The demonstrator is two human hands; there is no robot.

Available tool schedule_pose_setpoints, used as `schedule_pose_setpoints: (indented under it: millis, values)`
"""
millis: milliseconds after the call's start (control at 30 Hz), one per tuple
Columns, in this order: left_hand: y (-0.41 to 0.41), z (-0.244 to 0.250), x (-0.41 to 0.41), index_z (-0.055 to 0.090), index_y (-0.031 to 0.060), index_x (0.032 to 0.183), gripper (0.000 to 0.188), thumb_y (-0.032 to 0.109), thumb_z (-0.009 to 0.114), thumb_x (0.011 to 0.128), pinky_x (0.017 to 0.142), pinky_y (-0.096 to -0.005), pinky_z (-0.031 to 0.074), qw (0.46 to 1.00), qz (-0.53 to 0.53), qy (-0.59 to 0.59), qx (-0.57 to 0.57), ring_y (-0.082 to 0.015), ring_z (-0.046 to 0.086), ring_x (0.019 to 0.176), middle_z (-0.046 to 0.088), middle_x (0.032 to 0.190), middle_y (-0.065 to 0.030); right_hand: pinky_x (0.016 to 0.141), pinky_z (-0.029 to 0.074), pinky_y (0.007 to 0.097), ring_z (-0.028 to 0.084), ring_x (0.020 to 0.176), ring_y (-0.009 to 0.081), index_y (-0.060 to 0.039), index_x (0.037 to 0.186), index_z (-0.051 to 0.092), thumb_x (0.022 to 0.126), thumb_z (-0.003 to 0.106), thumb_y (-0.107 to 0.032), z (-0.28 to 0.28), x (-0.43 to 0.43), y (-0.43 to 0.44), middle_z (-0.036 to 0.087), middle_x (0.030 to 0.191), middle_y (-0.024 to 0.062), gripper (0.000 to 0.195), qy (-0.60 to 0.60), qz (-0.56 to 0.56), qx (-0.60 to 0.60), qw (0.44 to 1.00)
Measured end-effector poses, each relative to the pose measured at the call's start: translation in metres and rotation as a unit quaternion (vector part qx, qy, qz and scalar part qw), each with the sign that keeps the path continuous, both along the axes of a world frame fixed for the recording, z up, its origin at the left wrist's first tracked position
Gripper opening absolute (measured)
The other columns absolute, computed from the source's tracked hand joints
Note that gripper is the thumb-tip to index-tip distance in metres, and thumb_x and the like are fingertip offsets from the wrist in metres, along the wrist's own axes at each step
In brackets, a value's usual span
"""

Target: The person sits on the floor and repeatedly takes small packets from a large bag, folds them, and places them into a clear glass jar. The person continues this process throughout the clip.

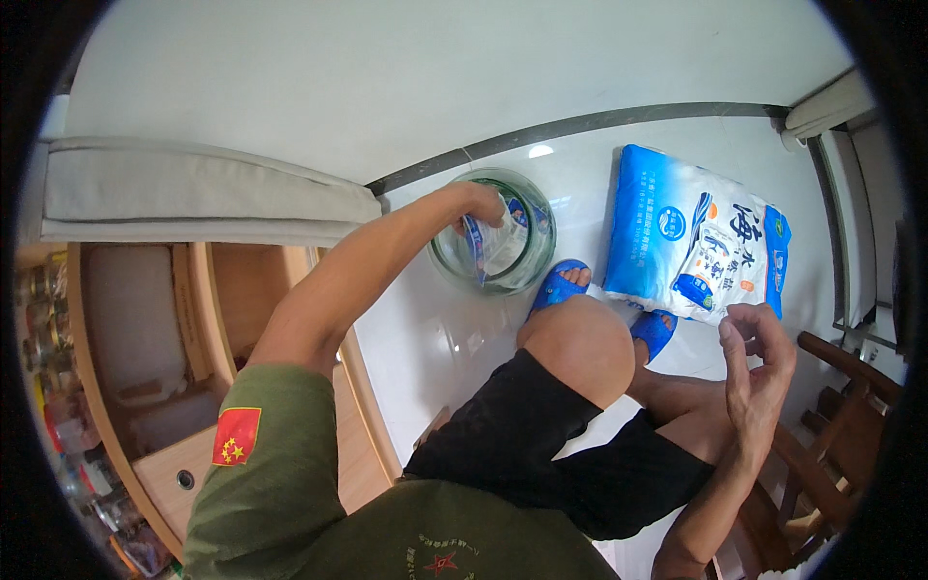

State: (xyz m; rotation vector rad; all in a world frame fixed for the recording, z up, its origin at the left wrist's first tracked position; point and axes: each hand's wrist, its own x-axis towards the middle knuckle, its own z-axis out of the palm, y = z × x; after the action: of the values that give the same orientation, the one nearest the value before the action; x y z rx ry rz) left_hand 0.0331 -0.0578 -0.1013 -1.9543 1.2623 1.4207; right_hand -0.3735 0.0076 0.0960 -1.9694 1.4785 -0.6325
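Observation:
My left hand (481,203) reaches into the mouth of a wide, round clear glass jar (533,279) on the floor. It grips a small blue-and-white plastic packet (476,250) by its upper part, and my fingertips are partly hidden behind the hand. Other packets (520,214) with similar printing show inside the jar. To the right lies a large blue-and-white plastic sack of salt (689,235), bearing writing. My right hand (759,351) is raised by the sack's near edge, fingers curled and thumb apart from them, with nothing seen between them.
My feet in blue plastic slippers (560,284) stand between jar and sack. A wooden cabinet (163,464) with open compartments and packed goods (72,428) is at left. A wooden chair (819,464) stands at right. A white wall (464,65) rises beyond the dark skirting (580,119).

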Motion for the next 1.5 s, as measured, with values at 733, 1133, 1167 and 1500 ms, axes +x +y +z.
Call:
schedule_pose_setpoints:
  millis: [733,1133,1167,1500]
  values:
    - [0.040,-0.174,0.020,0.036,-0.0137,0.149,0.079,0.021,0.068,0.085,0.111,-0.0462,0.048,0.966,0.145,-0.158,-0.143,-0.0468,0.059,0.131,0.057,0.141,-0.0335,0.063,0.053,0.0330,0.067,0.068,0.0223,0.0033,0.101,0.069,0.084,0.076,0.004,0.000,-0.007,0.006,0.068,0.084,0.0137,0.018,0.074,0.029,0.025,0.996]
    - [0.041,-0.111,0.011,0.051,-0.0140,0.136,0.069,0.021,0.075,0.081,0.101,-0.0448,0.056,0.973,0.110,-0.152,-0.137,-0.0396,0.066,0.124,0.059,0.138,-0.0314,0.065,0.053,0.0346,0.068,0.072,0.0248,0.0045,0.101,0.069,0.083,0.075,0.005,0.004,-0.002,0.001,0.067,0.087,0.0152,0.019,0.081,0.039,0.046,0.995]
    - [0.041,-0.095,0.006,0.052,-0.0136,0.136,0.069,0.021,0.076,0.082,0.100,-0.0443,0.057,0.973,0.106,-0.151,-0.137,-0.0393,0.066,0.124,0.060,0.138,-0.0308,0.066,0.053,0.0347,0.068,0.072,0.0250,0.0046,0.101,0.069,0.083,0.075,0.005,0.005,-0.002,0.002,0.067,0.087,0.0153,0.019,0.083,0.041,0.048,0.995]
    - [0.049,-0.097,0.006,0.043,-0.0102,0.128,0.054,0.016,0.070,0.090,0.097,-0.0443,0.057,0.946,0.005,-0.241,-0.218,-0.0413,0.072,0.112,0.070,0.119,-0.0300,0.068,0.054,0.0342,0.069,0.075,0.0262,0.0057,0.101,0.068,0.083,0.075,0.006,0.004,0.003,0.000,0.066,0.087,0.0162,0.019,0.074,0.062,0.043,0.994]
